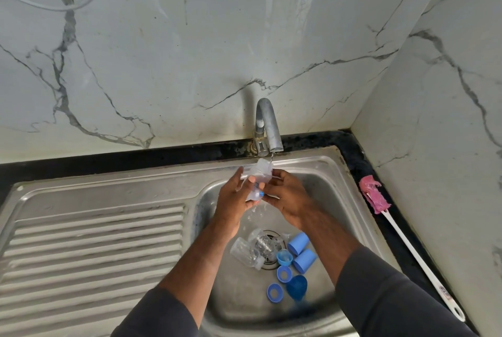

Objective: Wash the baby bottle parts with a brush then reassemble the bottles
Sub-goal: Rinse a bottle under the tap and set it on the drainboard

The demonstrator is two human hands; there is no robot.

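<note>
Partly, the clear bottle (256, 183) is disappearing behind the fingers wrapping it. Its see-through wall is blending into the steel behind, so its markings and mouth are hard to read; only a small blue spot is showing near its lower end. Both forearms are running off the bottom edge in dark sleeves (394, 298), and a blue smear at the near edge of the basin is too blurred to name. The left hand (233, 196) is gripping the bottle from the left with fingers curled round it, and the right hand (288, 198) is pinching it from the other side. Together they are holding it tilted just under the tap (267, 124), where a thin stream of water (270, 159) is falling onto its upper end, above the sink (334, 201). Over the drain, two more bottles (248, 253) are lying on their sides, their outlines melting into each other. Just right of them two light blue caps (298, 243) are lying side by side, next to a blue ring with a clear teat (284, 257). Two bare blue rings (274, 292) and a darker blue domed piece (296, 285) are lying nearer the person. A brush (373, 196) with a pink head and a long white handle is lying on the dark counter strip to the right, well apart from the hands.
</note>
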